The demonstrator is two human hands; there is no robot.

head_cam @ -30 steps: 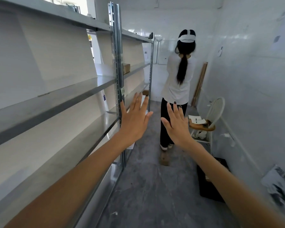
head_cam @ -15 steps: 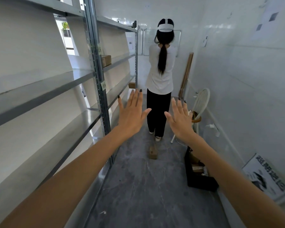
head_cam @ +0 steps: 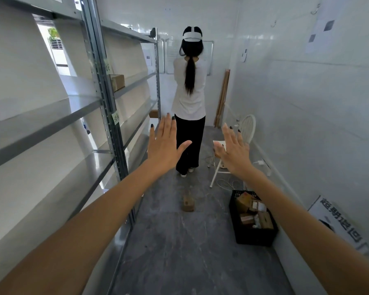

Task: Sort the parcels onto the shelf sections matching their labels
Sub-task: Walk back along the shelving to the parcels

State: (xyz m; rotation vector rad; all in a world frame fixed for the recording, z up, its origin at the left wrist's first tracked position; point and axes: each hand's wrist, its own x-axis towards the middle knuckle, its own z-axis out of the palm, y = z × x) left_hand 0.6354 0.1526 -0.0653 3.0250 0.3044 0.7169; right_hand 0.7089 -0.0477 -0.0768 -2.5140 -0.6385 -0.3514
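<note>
Bright, even light fills the aisle. Left of the left grip (head_cam: pixel 165 145), daylight comes through a window (head_cam: pixel 59 58) behind the shelf (head_cam: pixel 51 122) and burns out to white; the metal boards carry a pale sheen. Right of the right grip (head_cam: pixel 234 149), the tiled wall (head_cam: pixel 307 103) shows soft patches of glare. Shadows on the floor (head_cam: pixel 190 252) below both grips are faint and diffuse. Wide-angle distortion bows the shelf upright (head_cam: pixel 102 92) and stretches the forearms (head_cam: pixel 94 220) towards the lower corners. The nearest shelf edge, far left, is smeared.
</note>
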